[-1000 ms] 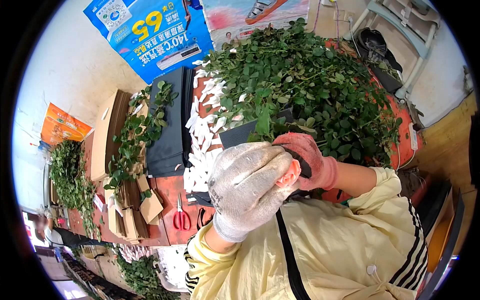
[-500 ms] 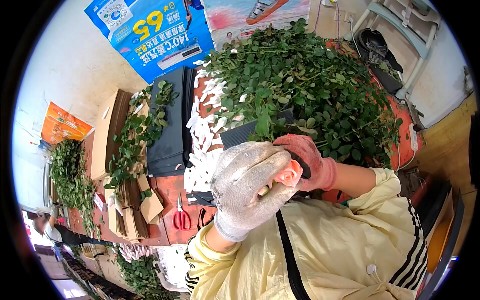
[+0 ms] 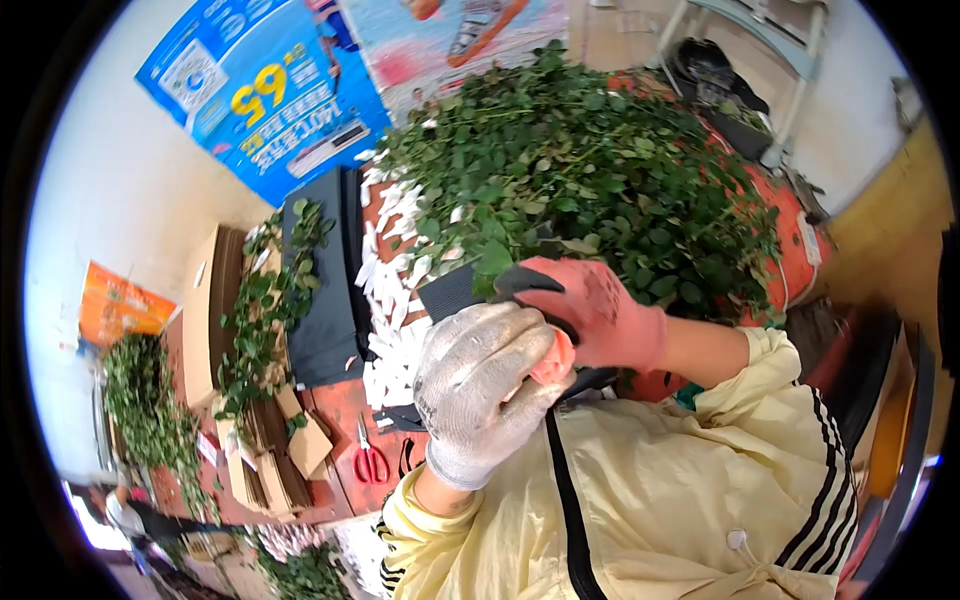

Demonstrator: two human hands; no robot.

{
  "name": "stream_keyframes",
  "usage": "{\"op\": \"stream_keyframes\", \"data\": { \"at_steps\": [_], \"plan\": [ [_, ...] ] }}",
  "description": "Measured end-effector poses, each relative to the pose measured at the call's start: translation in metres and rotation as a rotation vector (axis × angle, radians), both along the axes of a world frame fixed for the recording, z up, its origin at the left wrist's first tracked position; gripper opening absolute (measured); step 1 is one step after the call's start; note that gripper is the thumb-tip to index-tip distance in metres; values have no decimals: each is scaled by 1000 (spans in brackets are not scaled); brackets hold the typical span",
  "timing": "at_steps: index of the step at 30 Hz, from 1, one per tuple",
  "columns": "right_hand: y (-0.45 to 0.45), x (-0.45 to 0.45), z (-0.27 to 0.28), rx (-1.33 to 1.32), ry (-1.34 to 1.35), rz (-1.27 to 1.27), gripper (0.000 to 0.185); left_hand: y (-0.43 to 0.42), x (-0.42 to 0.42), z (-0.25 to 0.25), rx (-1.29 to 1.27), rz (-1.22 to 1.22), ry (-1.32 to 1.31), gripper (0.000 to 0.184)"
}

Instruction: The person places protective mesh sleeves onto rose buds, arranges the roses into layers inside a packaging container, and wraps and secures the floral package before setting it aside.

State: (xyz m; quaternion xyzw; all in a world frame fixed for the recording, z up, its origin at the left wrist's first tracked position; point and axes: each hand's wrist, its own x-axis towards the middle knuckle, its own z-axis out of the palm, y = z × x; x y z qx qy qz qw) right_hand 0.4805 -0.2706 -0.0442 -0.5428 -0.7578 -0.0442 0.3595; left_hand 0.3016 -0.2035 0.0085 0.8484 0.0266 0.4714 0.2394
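Observation:
My left hand [image 3: 480, 375], in a dirty white knit glove, is wrapped round a pink rose [image 3: 553, 360]. The bloom shows between thumb and fingers; its stem is hidden. Close by on the right, my right hand [image 3: 595, 310] wears a pink glove with dark fingertips. Its fingers are curled over, just above the rose, and whatever they hold, if anything, is hidden. A dark ridged sheet [image 3: 450, 292] lies behind the hands, with a green leaf [image 3: 492, 262] near the right fingertips.
A large heap of leafy rose stems [image 3: 590, 180] covers the red table. White paper-like pieces [image 3: 395, 290] lie left of it. Farther left are black sheets [image 3: 325, 290], cardboard [image 3: 215, 310] and red-handled scissors [image 3: 370, 462]. Another person [image 3: 130, 515] is at the far left.
My right hand has drawn away from the bloom's edge, with its dark fingertips now swung up and left. My left hand keeps the rose, turned slightly. The whole view has shifted.

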Motion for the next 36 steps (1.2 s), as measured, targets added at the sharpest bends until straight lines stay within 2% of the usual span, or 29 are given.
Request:
{"op": "stream_keyframes", "data": {
  "at_steps": [2,3,5,6,7,8,9,11,13,14,16,18,21,25,28,30,32,34,35,36],
  "plan": [
    [-10,12,18,7,-83,-178,34,-1,-1,-6,21,-65,84,40],
    [-22,21,31,12,-80,-224,34,-3,-2,-11,-66,-26,48,41],
    [-65,54,54,250,643,-959,30,0,-10,-33,-209,-39,36,47],
    [-115,88,52,611,843,-758,31,2,-14,-46,-344,-88,53,44],
    [-165,122,49,956,947,-498,33,7,-16,-60,-312,-116,118,43],
    [-181,81,90,1006,994,-236,36,11,-18,-73,-288,-143,187,43],
    [-210,63,105,1127,721,-611,38,9,-20,-82,-249,-119,290,42],
    [-296,28,117,1162,335,-918,35,14,-21,-105,-46,-92,481,45],
    [-374,-25,126,1070,234,-957,32,16,-22,-130,83,-80,583,47],
    [-396,-57,136,995,255,-810,29,18,-24,-141,135,-74,608,48],
    [-428,-120,143,913,228,-881,30,21,-25,-150,160,-88,726,50],
    [-446,-175,146,853,201,-998,31,26,-28,-166,211,-111,732,54],
    [-459,-240,141,768,211,-1151,33,22,-27,-163,191,-113,727,54],
    [-457,-287,122,567,297,-1292,36,22,-28,-166,188,-118,715,53],
    [-445,-295,96,247,420,-1306,38,24,-28,-170,182,-122,699,53],
    [-429,-285,70,-64,511,-1255,39,26,-28,-172,190,-116,697,53],
    [-399,-259,37,-469,571,-1180,40,25,-28,-172,193,-105,692,52],
    [-349,-225,3,-969,519,-1129,52,22,-29,-166,153,-118,733,51],
    [-344,-216,-25,-1016,536,-1081,45,23,-29,-168,132,-116,727,49],
    [-350,-215,-65,-951,598,-1178,33,23,-28,-169,130,-103,726,49]
  ]
}}
